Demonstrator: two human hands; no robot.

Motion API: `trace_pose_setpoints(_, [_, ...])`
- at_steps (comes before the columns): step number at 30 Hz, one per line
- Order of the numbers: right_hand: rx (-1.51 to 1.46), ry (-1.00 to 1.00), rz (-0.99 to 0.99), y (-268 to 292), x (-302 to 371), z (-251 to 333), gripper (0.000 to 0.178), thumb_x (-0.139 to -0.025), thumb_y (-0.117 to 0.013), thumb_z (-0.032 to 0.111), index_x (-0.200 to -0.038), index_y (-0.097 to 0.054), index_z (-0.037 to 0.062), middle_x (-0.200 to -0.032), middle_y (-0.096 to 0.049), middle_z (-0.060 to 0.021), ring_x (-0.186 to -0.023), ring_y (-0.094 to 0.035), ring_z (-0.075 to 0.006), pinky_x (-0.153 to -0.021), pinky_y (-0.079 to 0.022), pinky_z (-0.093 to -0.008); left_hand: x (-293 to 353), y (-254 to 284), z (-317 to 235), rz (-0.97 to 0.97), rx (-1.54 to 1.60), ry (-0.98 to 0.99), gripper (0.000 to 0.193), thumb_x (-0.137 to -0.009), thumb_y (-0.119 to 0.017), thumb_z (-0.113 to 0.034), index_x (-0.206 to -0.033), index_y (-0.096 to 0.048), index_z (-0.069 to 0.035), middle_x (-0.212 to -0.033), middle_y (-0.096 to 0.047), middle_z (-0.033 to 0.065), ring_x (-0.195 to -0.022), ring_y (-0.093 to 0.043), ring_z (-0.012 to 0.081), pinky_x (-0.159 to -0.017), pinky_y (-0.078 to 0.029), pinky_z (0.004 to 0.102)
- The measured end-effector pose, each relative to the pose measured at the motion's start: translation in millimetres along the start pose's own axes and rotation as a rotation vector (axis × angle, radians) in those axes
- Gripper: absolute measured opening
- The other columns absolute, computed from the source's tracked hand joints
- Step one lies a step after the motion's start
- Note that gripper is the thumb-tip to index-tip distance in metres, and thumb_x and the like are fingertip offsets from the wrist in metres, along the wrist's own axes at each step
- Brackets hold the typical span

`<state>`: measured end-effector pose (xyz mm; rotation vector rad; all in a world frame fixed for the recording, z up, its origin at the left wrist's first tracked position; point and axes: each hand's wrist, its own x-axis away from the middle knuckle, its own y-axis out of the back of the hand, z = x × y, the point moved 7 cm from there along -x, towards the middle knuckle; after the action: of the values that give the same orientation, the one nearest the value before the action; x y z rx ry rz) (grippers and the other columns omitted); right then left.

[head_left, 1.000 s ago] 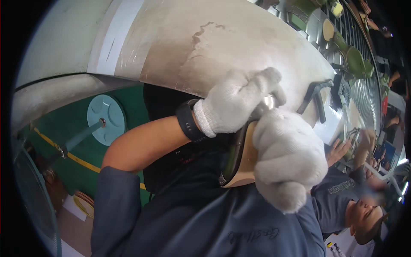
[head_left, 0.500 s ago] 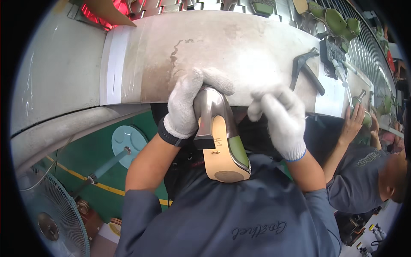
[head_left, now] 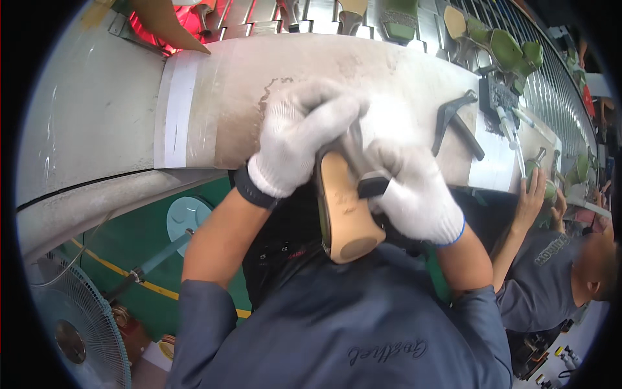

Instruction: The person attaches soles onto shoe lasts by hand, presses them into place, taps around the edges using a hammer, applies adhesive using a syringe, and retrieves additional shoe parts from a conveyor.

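Head view: shoe (head_left: 343, 214) held sole-up at centre, over the lap, near the counter (head_left: 214, 104) edge. Left hand (head_left: 299, 139) closed round its heel end at 11 o'clock; right hand (head_left: 414, 194) gripping a dark tool (head_left: 372, 188) against the sole at 3 o'clock. Sole work seemingly midway, shoe not yet set down.

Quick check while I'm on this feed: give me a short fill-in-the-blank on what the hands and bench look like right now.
1. Both hands, the left hand and the right hand, wear white knitted ____.
2. Between them they hold a shoe with its tan ____ turned up to the camera.
3. On the workbench, to the right of the hands, lies a dark ____.
4. At lower left, below the bench, stands a ____ with a wire guard.

Missing words: gloves; sole; hammer; fan
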<state>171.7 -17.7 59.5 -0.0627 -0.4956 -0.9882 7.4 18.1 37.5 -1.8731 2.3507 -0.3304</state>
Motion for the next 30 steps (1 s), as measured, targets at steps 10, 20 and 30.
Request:
trace_pose_setpoints(10, [0.071, -0.038, -0.045, 42.0, -85.1, -0.4, 0.047, -0.102, -0.080, 0.048, -0.102, -0.076, 0.0016, -0.074, -0.069, -0.0029, -0.063, -0.063, -0.0095, -0.058, -0.053, -0.0270, -82.3, 29.4, 19.3, -0.019, -0.083, -0.138, 0.039, -0.116, -0.054, -0.027, -0.119, -0.079, 0.003, -0.105, -0.079, 0.0088, -0.100, -0.071, 0.0134, -0.094, -0.057, 0.0307])
trace_pose_setpoints(20, [0.393, -0.138, 0.088, 48.2, -102.0, 13.4, 0.040, -0.099, -0.084, 0.043, -0.088, -0.079, 0.0046, -0.065, -0.067, -0.0005, -0.059, -0.061, -0.0079, -0.055, -0.049, -0.0275, -76.3, 28.0, 18.6, -0.077, -0.103, -0.229, 0.043, -0.119, -0.047, -0.025, -0.114, -0.077, 0.004, -0.099, -0.079, 0.0092, -0.092, -0.071, 0.0131, -0.088, -0.057, 0.0301])
trace_pose_setpoints(30, [0.325, -0.044, 0.075, 44.4, -97.5, 10.5, 0.043, -0.106, -0.075, 0.045, -0.097, -0.077, 0.0024, -0.064, -0.061, -0.0003, -0.057, -0.058, -0.0088, -0.054, -0.047, -0.0291, -74.8, 28.4, 13.1, -0.122, -0.318, -0.423, 0.030, -0.112, -0.052, -0.016, -0.121, -0.074, 0.003, -0.110, -0.079, 0.0179, -0.092, -0.076, 0.0311, -0.089, -0.061, 0.0379])
